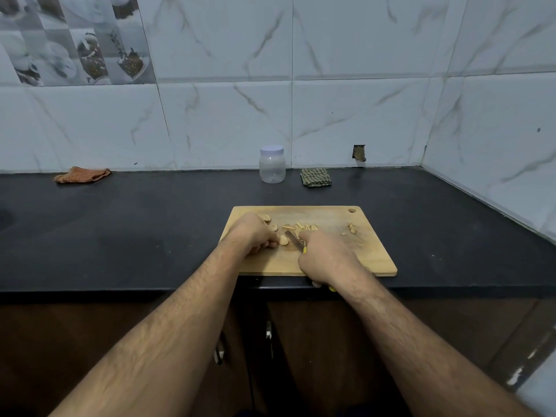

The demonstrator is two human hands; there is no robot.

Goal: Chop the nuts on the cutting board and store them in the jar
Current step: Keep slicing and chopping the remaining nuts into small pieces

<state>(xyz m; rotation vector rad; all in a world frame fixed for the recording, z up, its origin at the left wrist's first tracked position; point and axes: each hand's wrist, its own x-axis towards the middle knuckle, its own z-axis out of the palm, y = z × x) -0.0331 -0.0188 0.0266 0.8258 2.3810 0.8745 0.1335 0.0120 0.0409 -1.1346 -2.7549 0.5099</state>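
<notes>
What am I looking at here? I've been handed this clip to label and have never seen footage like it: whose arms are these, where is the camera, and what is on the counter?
There is no machine here. A person wears a wide-angle camera on their head, looking forward and down, so the two bare arms reaching in are their own.

On the dark counter lies a wooden cutting board with nuts on it, some already sliced.

The left hand pinches one nut to steady it. The right hand grips a knife with a yellow handle, its blade right beside that nut.

Against the tiled wall stands a clear plastic jar, empty, its white lid on. A folded green checked cloth lies to its right, and an orange cloth far to the left.
</notes>
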